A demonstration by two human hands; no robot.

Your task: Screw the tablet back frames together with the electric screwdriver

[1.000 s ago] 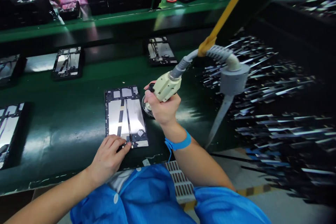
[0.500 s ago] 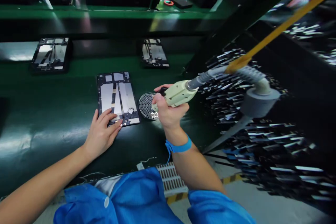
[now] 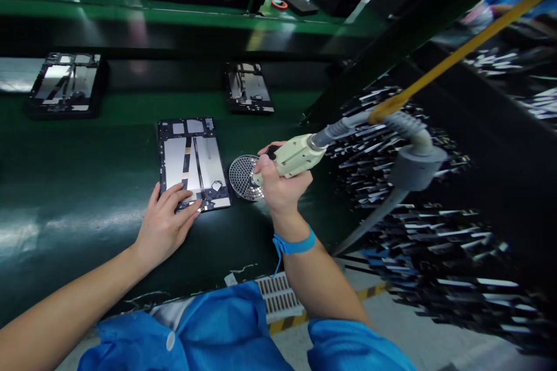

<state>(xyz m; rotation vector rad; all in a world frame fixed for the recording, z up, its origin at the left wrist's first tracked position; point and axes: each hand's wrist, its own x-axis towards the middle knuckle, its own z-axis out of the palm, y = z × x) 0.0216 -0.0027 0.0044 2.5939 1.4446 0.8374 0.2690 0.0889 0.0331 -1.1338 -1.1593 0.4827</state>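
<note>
Head view, frame centre: right hand (image 3: 281,185) grips the screwdriver (image 3: 295,157) above the round dish (image 3: 242,177); left hand (image 3: 165,223), fingers flat and released, presses the tablet (image 3: 192,162).

tablet frame (image 3: 192,163) on belt (image 3: 78,185), screw dish (image 3: 242,176) just R, 2 frames behind
</note>
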